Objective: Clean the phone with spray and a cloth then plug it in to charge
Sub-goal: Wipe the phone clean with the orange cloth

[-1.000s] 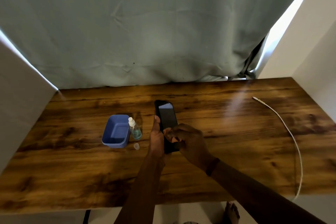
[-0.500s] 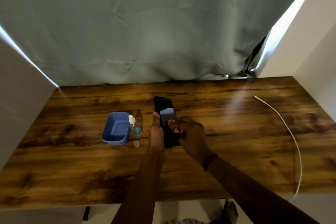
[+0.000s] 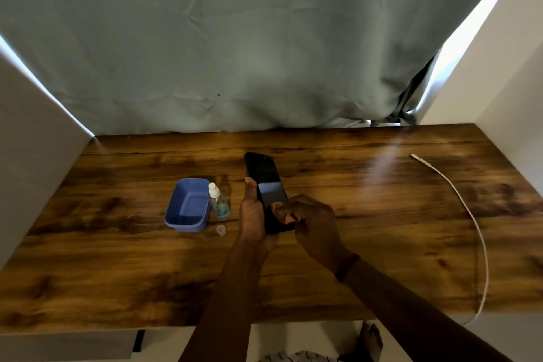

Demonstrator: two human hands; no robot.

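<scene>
A black phone [image 3: 266,182] is held above the wooden table [image 3: 117,258], screen up, in my left hand [image 3: 252,214], which grips its lower left edge. My right hand [image 3: 311,223] has its fingers bunched and pressed on the lower part of the screen. No cloth shows, and what lies under those fingers is hidden. A small clear spray bottle [image 3: 219,203] with a white nozzle stands to the left of my hands. The white charging cable [image 3: 467,209] lies at the right, its plug end [image 3: 417,158] free on the table.
A blue plastic tub [image 3: 185,226] sits right beside the spray bottle, and a small clear cap [image 3: 221,229] lies in front of the bottle. A grey curtain [image 3: 235,53] hangs behind the table. White walls close in both sides. The cable runs off the front right edge.
My right fingers slid up the phone's screen, then back down a little toward its lower end. My left hand kept hold of the phone, which tilted slightly.
</scene>
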